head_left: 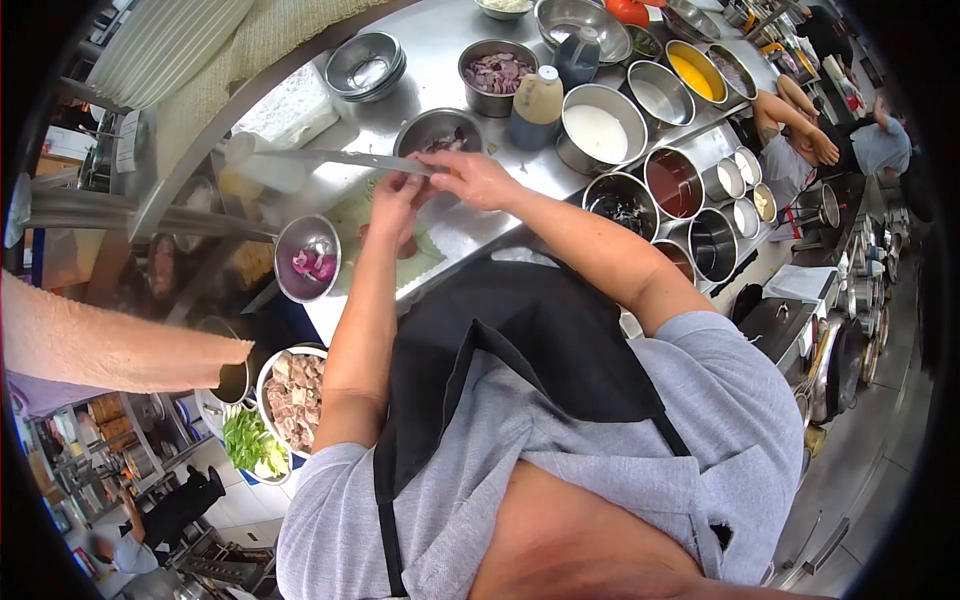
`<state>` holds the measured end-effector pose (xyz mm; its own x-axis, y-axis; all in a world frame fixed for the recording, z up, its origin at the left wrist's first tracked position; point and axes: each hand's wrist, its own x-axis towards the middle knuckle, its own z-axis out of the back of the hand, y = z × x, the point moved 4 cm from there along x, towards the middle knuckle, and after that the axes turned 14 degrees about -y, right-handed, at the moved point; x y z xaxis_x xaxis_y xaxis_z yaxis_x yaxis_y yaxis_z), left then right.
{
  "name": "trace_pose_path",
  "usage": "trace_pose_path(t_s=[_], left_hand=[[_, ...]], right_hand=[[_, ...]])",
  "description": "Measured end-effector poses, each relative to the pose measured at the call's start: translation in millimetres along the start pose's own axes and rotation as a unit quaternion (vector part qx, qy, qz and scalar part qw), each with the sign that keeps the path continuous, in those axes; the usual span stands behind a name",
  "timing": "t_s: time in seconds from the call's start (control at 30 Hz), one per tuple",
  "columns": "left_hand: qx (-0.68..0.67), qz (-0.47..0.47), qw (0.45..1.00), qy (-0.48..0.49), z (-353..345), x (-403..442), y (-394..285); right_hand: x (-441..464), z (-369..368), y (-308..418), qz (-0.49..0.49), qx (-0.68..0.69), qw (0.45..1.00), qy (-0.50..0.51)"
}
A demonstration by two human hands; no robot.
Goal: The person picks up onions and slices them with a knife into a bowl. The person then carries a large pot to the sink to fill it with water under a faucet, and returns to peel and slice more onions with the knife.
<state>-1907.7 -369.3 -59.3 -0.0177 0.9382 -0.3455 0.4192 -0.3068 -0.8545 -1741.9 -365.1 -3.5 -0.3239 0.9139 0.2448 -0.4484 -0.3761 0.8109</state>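
Observation:
A long knife (345, 158) is held level above the counter, its blade pointing left. My right hand (475, 180) is closed round its handle. Fingers of my left hand (395, 203) are closed by the blade's handle end; what they pinch is hidden. Below the hands lies a pale green cutting board (420, 262) with reddish-brown pieces on it. A metal bowl (432, 125) with dark purplish pieces sits just behind my hands. Left of the board, another bowl (290, 232) holds purple onion pieces.
Another person's forearm (120, 345) reaches in from the left. Stacked bowls (367, 65), a chopped-onion pot (480, 98), a bottle (537, 108) and several sauce pots (603, 168) stand behind and right. Meat (292, 400) and greens (250, 445) are lower left. Other people are farther off.

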Motion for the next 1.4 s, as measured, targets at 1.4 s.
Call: trace_pose_path(t_s=[1.4], left_hand=[[-0.05,-0.028,0.998,-0.017,3,19,-6]], right_hand=[[24,-8,-52,-0.08,0.107,0.988,-0.077]])
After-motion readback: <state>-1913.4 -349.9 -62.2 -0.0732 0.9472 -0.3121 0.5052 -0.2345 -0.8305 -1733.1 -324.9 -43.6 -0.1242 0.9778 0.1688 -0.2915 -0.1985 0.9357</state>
